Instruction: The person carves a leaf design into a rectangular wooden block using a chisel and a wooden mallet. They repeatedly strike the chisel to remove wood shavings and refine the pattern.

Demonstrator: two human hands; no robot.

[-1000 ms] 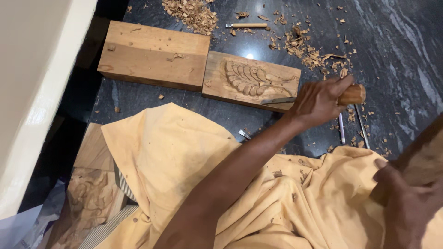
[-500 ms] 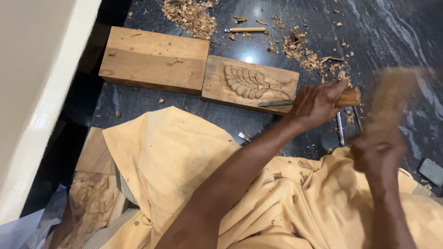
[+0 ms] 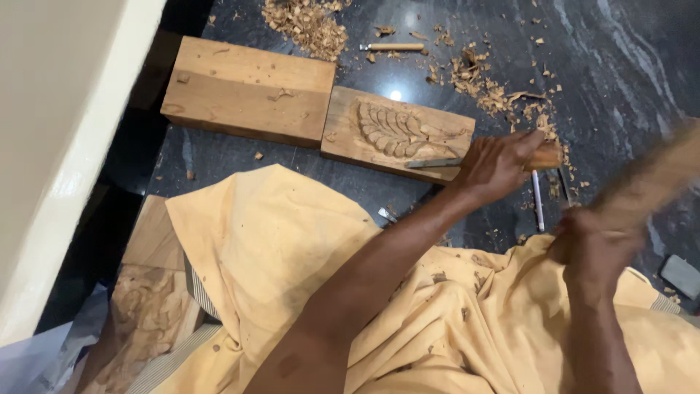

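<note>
mallet [image 3: 649, 175] swung right | left hand [image 3: 496, 164] grips chisel [image 3: 467, 160] | right hand [image 3: 594, 244] grips mallet

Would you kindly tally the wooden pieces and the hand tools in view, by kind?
Plain wooden blocks: 1
Carved wooden pieces: 2, the leaf panel and another at lower left
Chisels: 2, one in the left hand, one lying far off
Mallets: 1, blurred, in the right hand
Total: 6
</note>
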